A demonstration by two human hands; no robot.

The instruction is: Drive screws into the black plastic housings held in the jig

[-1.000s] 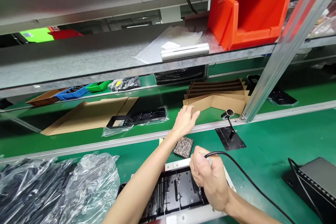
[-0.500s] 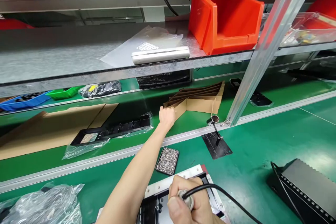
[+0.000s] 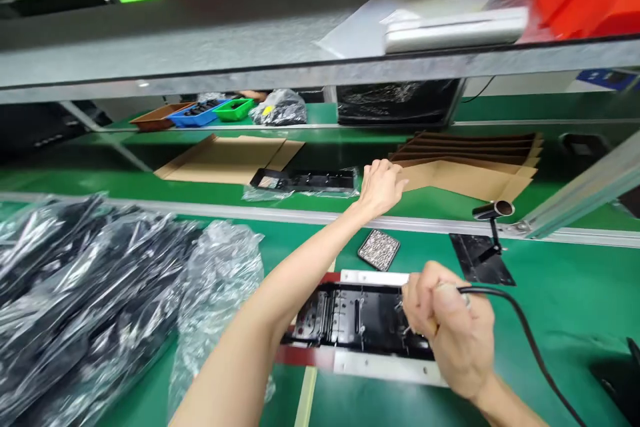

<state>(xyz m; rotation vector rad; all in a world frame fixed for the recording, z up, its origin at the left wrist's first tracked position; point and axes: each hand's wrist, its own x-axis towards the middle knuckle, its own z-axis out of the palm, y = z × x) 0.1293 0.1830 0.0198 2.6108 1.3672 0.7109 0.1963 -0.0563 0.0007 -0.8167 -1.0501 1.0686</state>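
Note:
My right hand [image 3: 457, 323] is wrapped round an electric screwdriver, its black cable [image 3: 523, 320] running off to the lower right. Its bit is hidden. Below lies a black panel [image 3: 380, 320] in a fixture with white and dark red rails [image 3: 385, 363]. My left hand [image 3: 383, 187] reaches forward over the shelf edge, fingers loosely bent and somewhat apart, nothing seen in them. It overlaps the left end of the folded cardboard pieces [image 3: 470, 177]; contact cannot be told. A small black tray of shiny metal bits [image 3: 380, 250] lies between the hand and the fixture.
Plastic-wrapped dark parts [image 3: 100, 293] and crumpled clear wrap [image 3: 217, 287] lie left. A black cylinder on a stand [image 3: 493, 211] is at right, near a metal post [image 3: 590, 173]. Behind are flat cardboard [image 3: 230, 157], another black panel [image 3: 320, 180] and the upper shelf [image 3: 200, 77].
The view has swung left and down. My left hand has drawn back from the cardboard and its fingers have loosened. My right hand still holds the screwdriver, at the fixture's right side.

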